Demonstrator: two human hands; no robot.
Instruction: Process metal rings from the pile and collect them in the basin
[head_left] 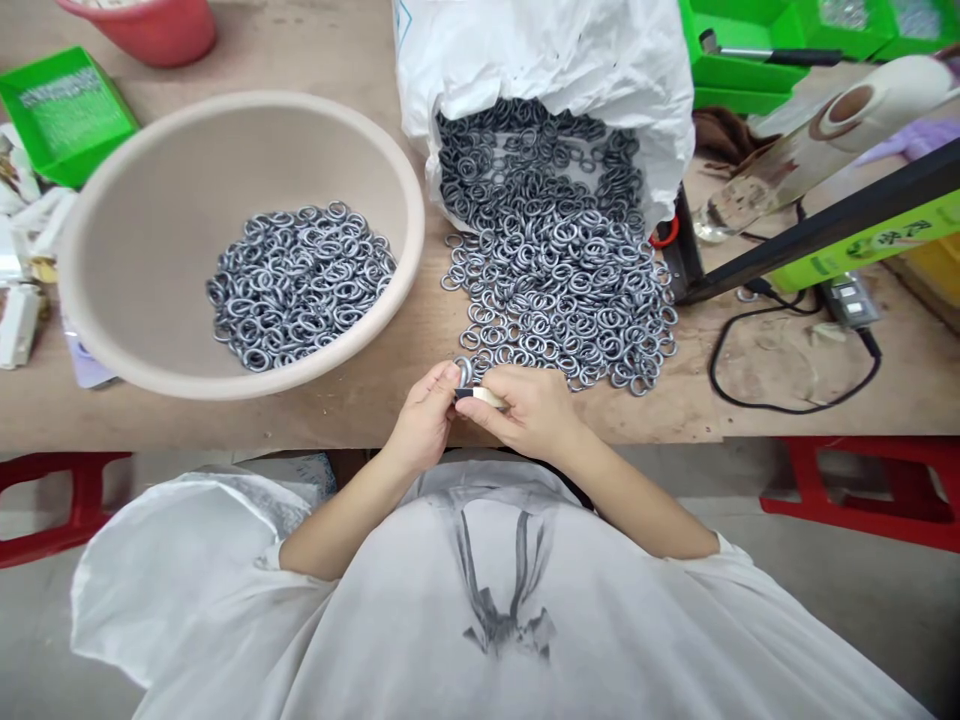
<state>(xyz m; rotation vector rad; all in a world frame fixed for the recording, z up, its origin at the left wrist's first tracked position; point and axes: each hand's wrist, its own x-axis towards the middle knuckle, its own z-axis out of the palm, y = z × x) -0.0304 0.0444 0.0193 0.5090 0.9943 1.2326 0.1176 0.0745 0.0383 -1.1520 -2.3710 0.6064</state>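
My left hand (426, 418) pinches a shiny grey ring (464, 371) between thumb and fingers at the table's front edge. Close beside it, my right hand (534, 408) is closed around a small cream-coloured tool (489, 397) with a black end that meets the left fingertips. The tool's exact kind is hidden by the fingers. Just beyond both hands spreads a heap of grey rings (562, 290), spilling from a white sack (540, 55) lying open towards me. To the left, a large beige basin (142, 240) holds a pile of similar rings (300, 285).
Green bins (67, 115) stand at the back left and back right, near a red bowl (161, 35). On the right are a black-and-green bar (825, 235), a black cable (716, 370) and a clear-wrapped roll (795, 160). Red stools (862, 500) flank me below the table.
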